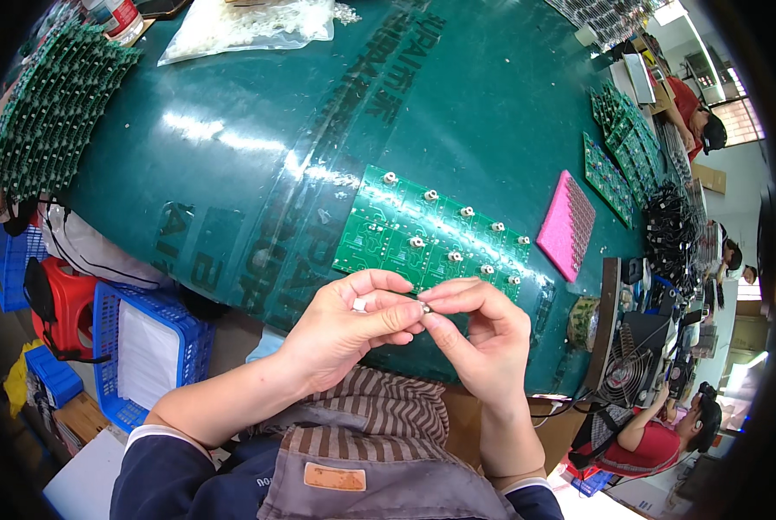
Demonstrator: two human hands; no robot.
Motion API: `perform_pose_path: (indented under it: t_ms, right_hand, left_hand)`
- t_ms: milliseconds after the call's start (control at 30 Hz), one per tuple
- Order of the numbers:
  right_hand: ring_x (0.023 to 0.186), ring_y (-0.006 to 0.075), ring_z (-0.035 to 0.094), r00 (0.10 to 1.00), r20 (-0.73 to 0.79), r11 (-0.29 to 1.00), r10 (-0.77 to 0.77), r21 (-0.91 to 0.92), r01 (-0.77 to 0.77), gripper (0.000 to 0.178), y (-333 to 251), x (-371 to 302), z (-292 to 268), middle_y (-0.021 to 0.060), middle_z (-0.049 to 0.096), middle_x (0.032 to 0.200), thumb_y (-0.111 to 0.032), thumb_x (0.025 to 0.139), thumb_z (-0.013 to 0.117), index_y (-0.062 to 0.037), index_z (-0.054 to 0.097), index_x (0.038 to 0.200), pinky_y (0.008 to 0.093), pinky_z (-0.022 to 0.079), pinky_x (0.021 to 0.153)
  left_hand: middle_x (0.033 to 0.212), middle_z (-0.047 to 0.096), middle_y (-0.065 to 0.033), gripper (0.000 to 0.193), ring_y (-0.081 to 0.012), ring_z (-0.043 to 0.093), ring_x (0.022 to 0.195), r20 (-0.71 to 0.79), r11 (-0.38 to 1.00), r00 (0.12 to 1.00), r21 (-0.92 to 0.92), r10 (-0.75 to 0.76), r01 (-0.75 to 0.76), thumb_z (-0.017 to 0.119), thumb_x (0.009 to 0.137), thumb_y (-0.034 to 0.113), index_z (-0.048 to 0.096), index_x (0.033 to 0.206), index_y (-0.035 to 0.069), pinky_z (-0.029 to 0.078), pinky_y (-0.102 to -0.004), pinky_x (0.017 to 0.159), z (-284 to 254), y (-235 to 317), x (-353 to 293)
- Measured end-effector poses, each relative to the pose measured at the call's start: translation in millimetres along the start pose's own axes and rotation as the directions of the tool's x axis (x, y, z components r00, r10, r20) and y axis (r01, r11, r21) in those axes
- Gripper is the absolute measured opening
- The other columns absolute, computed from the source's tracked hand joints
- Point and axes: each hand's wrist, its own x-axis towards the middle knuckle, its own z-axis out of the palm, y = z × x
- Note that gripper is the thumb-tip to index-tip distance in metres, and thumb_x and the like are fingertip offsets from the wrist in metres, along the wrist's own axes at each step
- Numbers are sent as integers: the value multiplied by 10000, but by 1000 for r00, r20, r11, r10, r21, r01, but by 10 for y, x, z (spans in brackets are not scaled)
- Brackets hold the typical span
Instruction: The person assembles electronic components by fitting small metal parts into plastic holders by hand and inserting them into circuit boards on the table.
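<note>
My left hand (349, 316) and my right hand (487, 334) meet just in front of a green circuit board (392, 208). Between their fingertips they pinch a small metal part (425, 308), mostly covered by the fingers. A little white piece (359, 304) shows between the thumb and curled fingers of my left hand. The board lies flat on the table, with several silvery cylindrical connectors (416, 243) standing upright on it in two rows. Right of the board is a pink foam block (557, 221) with rows of small parts on its face.
A green-covered table (258, 104) spreads before me. Stacked circuit boards (50, 113) stand at the left, and a plastic bag of white pieces (249, 30) lies at the back. More boards (622, 147), cables (674, 230) and a fan (626, 368) crowd the right. Other people sit beyond.
</note>
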Motion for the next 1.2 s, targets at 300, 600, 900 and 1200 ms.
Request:
perform_pose_path:
  t_ms: [300,600,900,1200]
  right_hand:
    - [700,183,637,987,-6,932,-158,-332,148,73,177,528,126,85,656,770,-30,726,659,-31,651,799,274,490,623]
    - [696,203,648,996,80,880,-29,-471,64,70,173,749,279,121,652,754,-31,721,643,1,645,783,289,500,601]
    - [665,216,631,991,112,853,-70,-508,117,58,172,744,301,113,645,736,-25,717,645,-3,636,770,300,489,588]
    - [656,219,565,981,62,847,-182,-498,188,79,250,652,350,85,609,718,10,704,648,-24,590,746,320,451,582]
  left_hand:
    - [898,616,-77,195,-109,612,751,-141,994,984,-5,-107,107,514,911,218,548,984,40,497,-210,574,68,107,-59]
    - [584,447,70,152,14,292,464,-7,969,991,205,-137,135,568,882,166,607,908,22,176,-178,415,-35,156,-134]
    - [445,433,55,165,-38,342,451,65,615,996,784,59,-87,652,807,203,673,781,41,296,-258,431,-38,156,-126]
    - [547,487,-33,123,-207,512,473,565,-292,676,824,473,-485,691,698,117,676,819,99,440,-325,449,-127,61,24]
